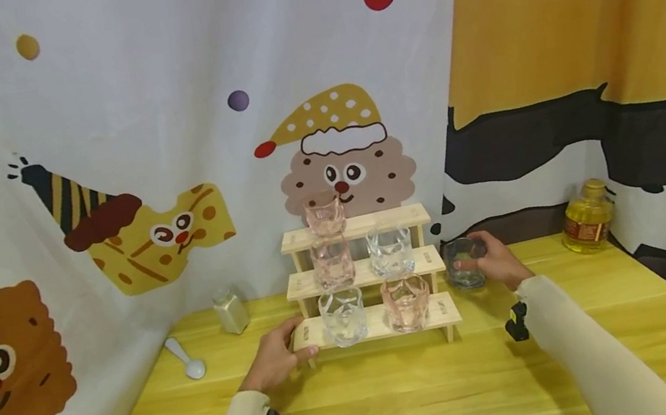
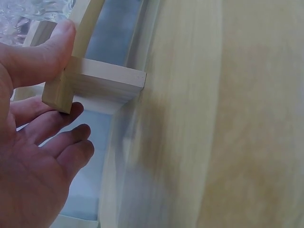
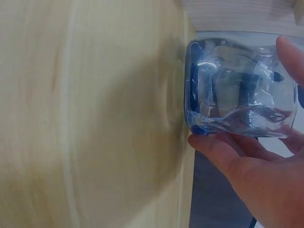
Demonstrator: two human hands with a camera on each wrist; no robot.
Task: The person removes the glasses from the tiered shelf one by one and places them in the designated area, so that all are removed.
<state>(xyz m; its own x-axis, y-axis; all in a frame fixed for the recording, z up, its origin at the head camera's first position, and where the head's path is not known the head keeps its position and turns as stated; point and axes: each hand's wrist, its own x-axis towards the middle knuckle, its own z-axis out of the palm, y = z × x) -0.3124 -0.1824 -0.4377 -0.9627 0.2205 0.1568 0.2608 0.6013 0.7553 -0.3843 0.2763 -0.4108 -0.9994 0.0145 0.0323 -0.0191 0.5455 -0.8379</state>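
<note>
A blue-tinted glass [image 3: 232, 90] stands upright near the far edge of the table [image 1: 405, 401], just beside the right end of a wooden rack [image 1: 384, 221]; whether its base touches the tabletop I cannot tell. The right hand [image 1: 495, 261] grips it between thumb and fingers. The left hand [image 1: 274, 358] pinches the left end of the rack's lowest step, thumb on top and fingers beneath. This three-step rack sits toward the middle of the table's far edge. Its top step bears one pink glass [image 1: 326, 219] at the left; the middle step, a second pink glass [image 1: 333, 264] left of a clear glass [image 1: 390, 253]; the lowest, another clear glass [image 1: 343, 317] left of a third pink glass [image 1: 407, 304]. Near the table's far left corner stands a small jar [image 1: 232, 313] with white contents, and a pale spoon [image 1: 195, 368] lies along the left edge. A bottle of yellow oil [image 1: 588, 220] stands at the far right corner. Behind hangs a cartoon-printed curtain [image 1: 153, 83].
</note>
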